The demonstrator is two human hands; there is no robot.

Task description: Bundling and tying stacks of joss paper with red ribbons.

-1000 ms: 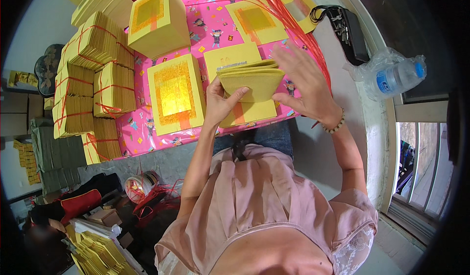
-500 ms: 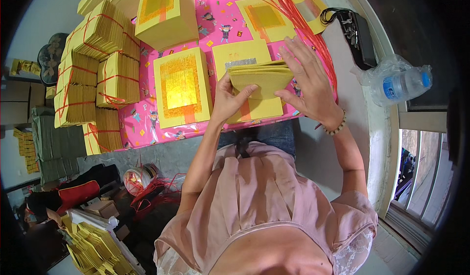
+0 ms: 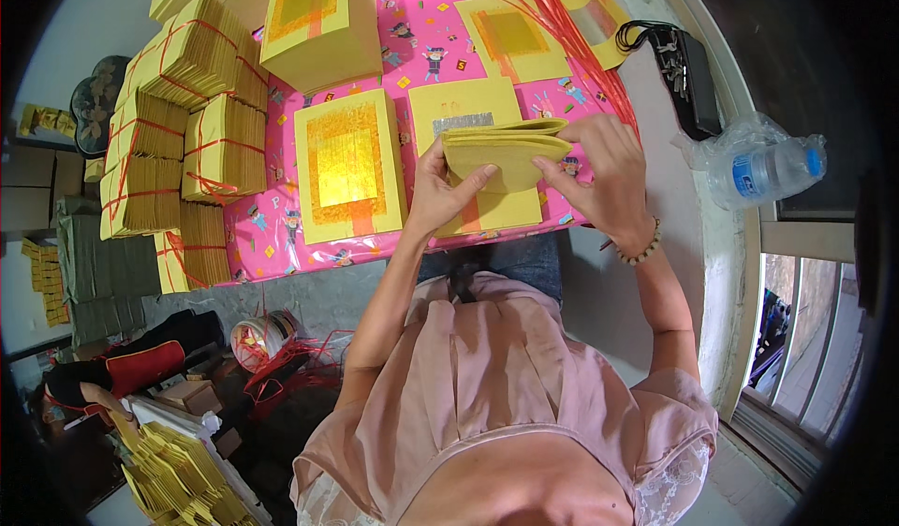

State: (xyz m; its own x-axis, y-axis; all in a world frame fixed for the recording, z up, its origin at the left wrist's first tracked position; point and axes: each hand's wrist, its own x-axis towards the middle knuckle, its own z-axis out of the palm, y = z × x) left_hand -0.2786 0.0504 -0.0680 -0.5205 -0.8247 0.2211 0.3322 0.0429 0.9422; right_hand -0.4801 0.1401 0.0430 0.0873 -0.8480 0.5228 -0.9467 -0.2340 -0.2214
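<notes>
Both hands, left hand (image 3: 438, 189) and right hand (image 3: 604, 175), close their fingers around a thin stack of folded yellow paper sheets (image 3: 506, 149), held just above the pink patterned desk (image 3: 272, 231), right of a gold-foil yellow paper pile (image 3: 348, 166).

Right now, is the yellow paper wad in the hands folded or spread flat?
Folded: the yellow paper wad shows a doubled edge, pinched by the left hand and right hand.
</notes>
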